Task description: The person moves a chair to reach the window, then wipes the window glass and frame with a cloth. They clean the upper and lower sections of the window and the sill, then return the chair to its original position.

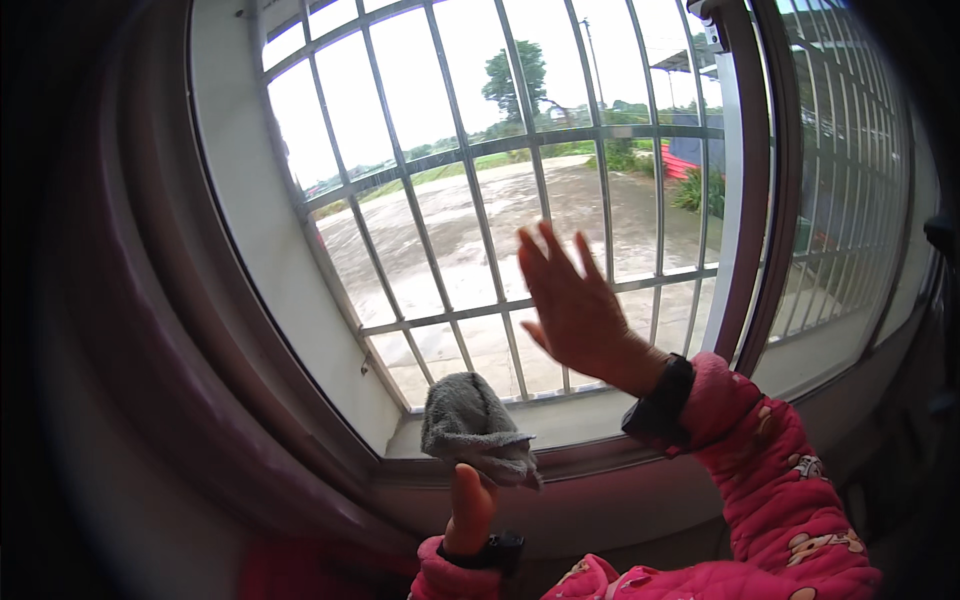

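Grey cloth, one piece, soft-napped, low and near the middle of the view, in front of the white sill of a barred window. Left hand: grasping the cloth, by all appearance, from below; thumb upright at the cloth's lower edge, fingers hidden by the fabric, so their exact grip cannot be told. Right hand: released, holding nothing, fingers extended and thumb apart, raised before the metal bars; whether it touches any glass cannot be told. Fittings: brown window frame to the right of the raised hand; a black wristband over the quilted pink sleeve at the right wrist. Handling notes, as judged: the cloth is best backed by flat fingers, with the thumb pinning its edge, so that pressure spreads evenly and the fabric does not bunch. The loose corner at the lower right is better tucked in, lest it trail or catch. The free hand serves well as a light brace on a firm surface, clear of the cloth's path. Near the frame, a folded edge reaches corners better than a bundle.
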`<state>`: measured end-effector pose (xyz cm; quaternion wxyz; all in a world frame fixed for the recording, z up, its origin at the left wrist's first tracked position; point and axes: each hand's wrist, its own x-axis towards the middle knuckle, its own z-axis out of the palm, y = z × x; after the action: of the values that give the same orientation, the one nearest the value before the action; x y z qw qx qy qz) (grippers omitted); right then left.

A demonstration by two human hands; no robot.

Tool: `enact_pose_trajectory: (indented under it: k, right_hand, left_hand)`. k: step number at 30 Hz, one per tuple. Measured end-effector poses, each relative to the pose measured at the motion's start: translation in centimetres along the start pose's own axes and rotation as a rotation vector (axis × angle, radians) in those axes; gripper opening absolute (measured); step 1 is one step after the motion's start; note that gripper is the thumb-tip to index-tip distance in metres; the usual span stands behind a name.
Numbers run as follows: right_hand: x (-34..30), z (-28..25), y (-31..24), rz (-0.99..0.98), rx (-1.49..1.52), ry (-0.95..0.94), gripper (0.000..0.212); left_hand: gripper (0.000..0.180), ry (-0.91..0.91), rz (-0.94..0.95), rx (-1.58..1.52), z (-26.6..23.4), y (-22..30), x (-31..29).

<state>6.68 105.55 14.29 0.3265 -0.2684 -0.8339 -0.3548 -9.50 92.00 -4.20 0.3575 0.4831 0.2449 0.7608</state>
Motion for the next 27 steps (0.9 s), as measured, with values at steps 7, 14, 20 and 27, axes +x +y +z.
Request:
enact_pose_trajectory:
  k: [7, 14, 20, 27]
  right_hand:
    - [-6.3, 0.9, -2.0, -0.131, 0.456, -0.048, 0.058]
    - [-15.5, 0.4, -1.8, 0.224, 0.675, 0.007, 0.035]
    - [-18.0, 2.1, -0.7, 0.285, 0.805, 0.034, 0.022]
    - [-18.7, 3.1, -2.3, 0.337, 0.962, 0.074, 0.01]
  left_hand:
    - [0.092, -0.179, 0.626, 0.767, 2.2, 3.1, 10.4]
    - [0.072, -0.417, 0.821, 1.413, 11.4, 3.9, 16.9]
    - [0.056, -0.17, 1.252, 1.624, 17.0, 9.0, 25.7]
    - [0.062, 0.273, 1.236, 1.756, 21.4, 12.5, 26.6]
